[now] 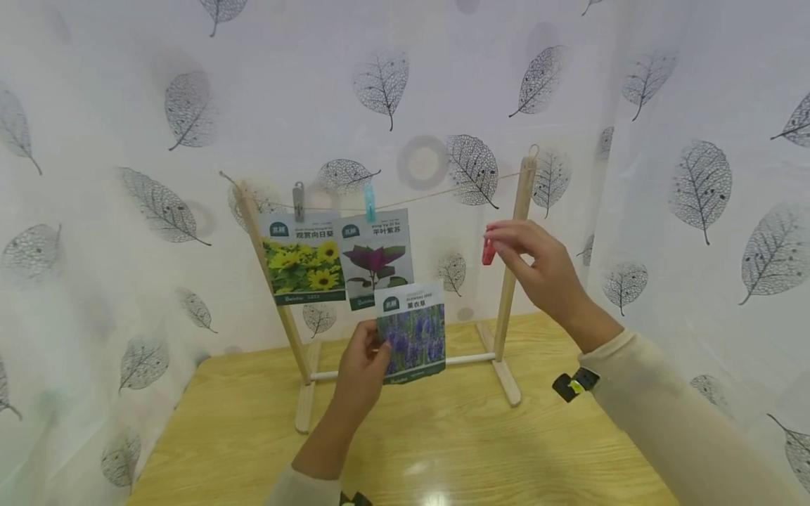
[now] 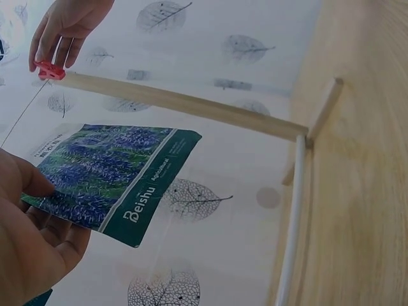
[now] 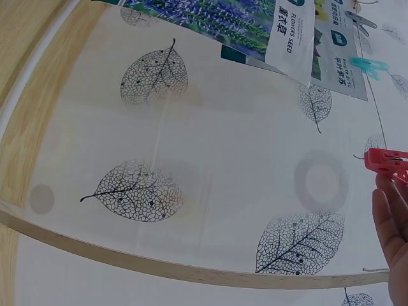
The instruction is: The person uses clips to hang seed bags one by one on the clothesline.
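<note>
My left hand (image 1: 362, 365) grips a seed packet with purple lavender flowers (image 1: 414, 334) by its left edge, thumb on the front. In the left wrist view the packet's green bottom band (image 2: 150, 191) faces the rack's foot. Up at the right, my right hand (image 1: 538, 263) pinches a red clothespin (image 1: 489, 247) near the right post. A string (image 1: 436, 193) runs between the posts. On it hang a sunflower seed packet (image 1: 304, 260) under a grey clothespin (image 1: 299, 202) and a purple-leaf packet (image 1: 373, 246) under a blue clothespin (image 1: 370, 202). The lavender packet overlaps the purple-leaf one's lower corner.
The wooden rack has a left post (image 1: 272, 288), a right post (image 1: 514, 260) and a white crossbar (image 1: 468, 359) low between them. It stands on a wood-grain table (image 1: 405, 429). Behind hangs a white curtain (image 1: 272, 91) with leaf prints.
</note>
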